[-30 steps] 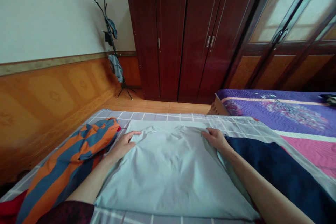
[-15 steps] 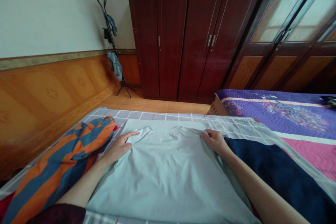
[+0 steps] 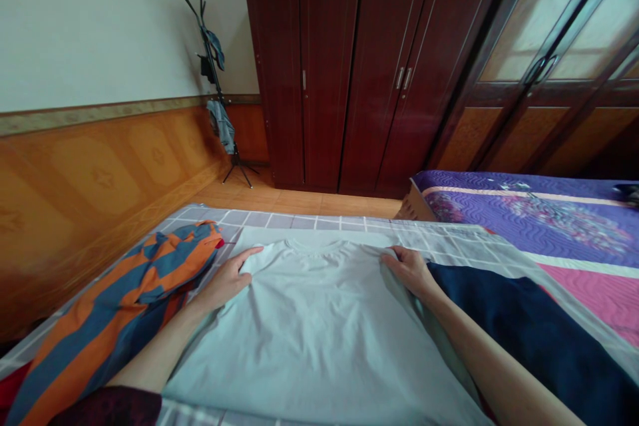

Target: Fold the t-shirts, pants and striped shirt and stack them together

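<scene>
A pale grey-green T-shirt (image 3: 309, 326) lies spread on a checked cloth, its neckline at the far side. My left hand (image 3: 232, 276) rests at the shirt's left shoulder, thumb and fingers closed on the fabric edge. At the right shoulder, my right hand (image 3: 407, 267) pinches the cloth, fingers curled over it. A pale flat panel (image 3: 249, 235) shows beyond the neckline. Wrinkles run down the shirt's front from the collar.
Left of the shirt lies an orange and blue striped garment (image 3: 100, 299); on the right, a navy garment (image 3: 524, 319). Behind are a purple bed cover (image 3: 479, 193), a dark red wardrobe (image 3: 329, 80) and a coat stand (image 3: 212, 66).
</scene>
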Motion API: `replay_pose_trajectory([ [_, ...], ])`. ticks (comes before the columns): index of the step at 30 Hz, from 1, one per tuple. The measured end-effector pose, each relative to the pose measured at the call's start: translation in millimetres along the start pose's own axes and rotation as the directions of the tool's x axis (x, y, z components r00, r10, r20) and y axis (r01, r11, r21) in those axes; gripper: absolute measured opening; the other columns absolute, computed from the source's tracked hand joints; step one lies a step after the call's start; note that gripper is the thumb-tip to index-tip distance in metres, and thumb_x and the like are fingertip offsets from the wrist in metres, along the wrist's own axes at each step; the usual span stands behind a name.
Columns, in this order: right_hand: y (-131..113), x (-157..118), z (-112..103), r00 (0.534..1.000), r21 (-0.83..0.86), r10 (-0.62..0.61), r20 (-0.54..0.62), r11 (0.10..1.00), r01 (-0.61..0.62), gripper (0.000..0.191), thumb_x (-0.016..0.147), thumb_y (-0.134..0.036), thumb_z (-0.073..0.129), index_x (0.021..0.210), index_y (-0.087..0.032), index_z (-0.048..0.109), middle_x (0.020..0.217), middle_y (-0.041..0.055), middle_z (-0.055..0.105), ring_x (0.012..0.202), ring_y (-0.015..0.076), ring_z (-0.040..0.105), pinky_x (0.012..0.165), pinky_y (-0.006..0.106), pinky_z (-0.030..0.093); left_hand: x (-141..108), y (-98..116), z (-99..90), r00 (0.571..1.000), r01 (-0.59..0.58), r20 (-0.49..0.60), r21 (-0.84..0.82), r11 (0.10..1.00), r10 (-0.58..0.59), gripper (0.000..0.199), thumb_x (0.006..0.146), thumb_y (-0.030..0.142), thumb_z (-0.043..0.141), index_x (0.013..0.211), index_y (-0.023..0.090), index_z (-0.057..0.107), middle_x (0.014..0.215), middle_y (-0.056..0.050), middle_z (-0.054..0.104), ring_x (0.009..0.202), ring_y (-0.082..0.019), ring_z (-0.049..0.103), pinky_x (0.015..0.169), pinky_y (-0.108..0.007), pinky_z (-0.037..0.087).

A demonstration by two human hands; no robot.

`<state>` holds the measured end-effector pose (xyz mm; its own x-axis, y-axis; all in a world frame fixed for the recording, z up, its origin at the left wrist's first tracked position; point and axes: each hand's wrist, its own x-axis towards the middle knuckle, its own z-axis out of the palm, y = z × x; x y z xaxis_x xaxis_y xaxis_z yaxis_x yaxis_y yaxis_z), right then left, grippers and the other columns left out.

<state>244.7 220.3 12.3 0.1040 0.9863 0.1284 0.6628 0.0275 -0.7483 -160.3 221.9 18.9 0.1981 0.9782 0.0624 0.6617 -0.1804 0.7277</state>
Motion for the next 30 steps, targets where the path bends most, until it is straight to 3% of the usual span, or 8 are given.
replay_pose_trajectory([
  [6,-1,-4,0,1.0,-0.053,-0.001,0.023,0.999,0.002,0.036,0.073,-0.038,0.042,0.082,-0.013,0.066,0.067,0.003,0.065,0.064,0.0177,0.058,0.056,0.024,0.04,3,-17,0.9,0.999,-0.013,0.046,0.138,0.99,0.006,0.069,0.072,0.026,0.051,0.139,0.015,0.035,0.14,-0.009,0.045,0.126,-0.024,0.043,0.105,-0.035,0.034],
  [10,-7,-5,0,0.998,-0.167,0.036,0.044,0.986,-0.029,0.03,0.075,-0.032,0.046,0.084,-0.013,0.066,0.07,0.0038,0.066,0.069,0.0176,0.06,0.059,0.023,0.04,18,-3,-10.7,0.983,-0.025,0.181,0.255,0.967,-0.023,0.078,0.073,0.036,0.054,0.141,0.01,0.028,0.147,-0.014,0.033,0.134,-0.025,0.033,0.108,-0.033,0.027],
  [14,-16,6,0,0.988,-0.296,0.119,0.093,0.951,-0.087,0.02,0.072,-0.029,0.055,0.076,-0.013,0.066,0.068,0.0041,0.065,0.067,0.0166,0.06,0.056,0.022,0.038,47,12,-23.2,0.957,-0.024,0.283,0.307,0.951,-0.068,0.081,0.066,0.044,0.063,0.135,0.012,0.037,0.14,-0.016,0.043,0.126,-0.027,0.044,0.101,-0.031,0.035],
  [17,-22,19,1,0.975,-0.379,0.184,0.126,0.917,-0.124,0.018,0.067,-0.03,0.063,0.072,-0.014,0.068,0.066,0.0049,0.065,0.066,0.0176,0.06,0.055,0.023,0.038,64,13,-17.2,0.968,-0.015,0.241,0.331,0.944,-0.069,0.057,0.069,0.047,0.06,0.116,0.017,0.054,0.123,-0.01,0.06,0.111,-0.025,0.057,0.09,-0.028,0.043],
  [21,-31,32,8,0.971,-0.449,0.208,0.117,0.884,-0.135,0.027,0.064,-0.036,0.066,0.082,-0.016,0.07,0.078,0.0079,0.069,0.077,0.0212,0.063,0.061,0.025,0.04,65,4,5.9,0.993,0.035,0.09,0.365,0.93,-0.073,0.033,0.079,0.046,0.05,0.1,0.022,0.059,0.105,-0.005,0.068,0.1,-0.023,0.061,0.082,-0.028,0.043],
  [24,-39,34,15,0.971,-0.473,0.216,0.101,0.869,-0.145,0.029,0.069,-0.041,0.061,0.085,-0.019,0.071,0.082,0.0082,0.069,0.079,0.0216,0.063,0.063,0.026,0.041,62,-2,17.8,0.994,0.107,-0.032,0.379,0.919,-0.103,0.026,0.083,0.043,0.046,0.093,0.023,0.06,0.096,-0.003,0.069,0.093,-0.022,0.062,0.077,-0.027,0.042],
  [30,-49,29,23,0.977,-0.506,0.212,0.031,0.846,-0.167,0.031,0.074,-0.044,0.055,0.092,-0.023,0.071,0.089,0.009,0.07,0.084,0.0246,0.064,0.068,0.03,0.043,66,1,23.1,0.993,0.112,-0.09,0.416,0.903,-0.081,0.023,0.081,0.045,0.051,0.087,0.025,0.061,0.095,-0.001,0.07,0.089,-0.021,0.063,0.07,-0.025,0.041],
])
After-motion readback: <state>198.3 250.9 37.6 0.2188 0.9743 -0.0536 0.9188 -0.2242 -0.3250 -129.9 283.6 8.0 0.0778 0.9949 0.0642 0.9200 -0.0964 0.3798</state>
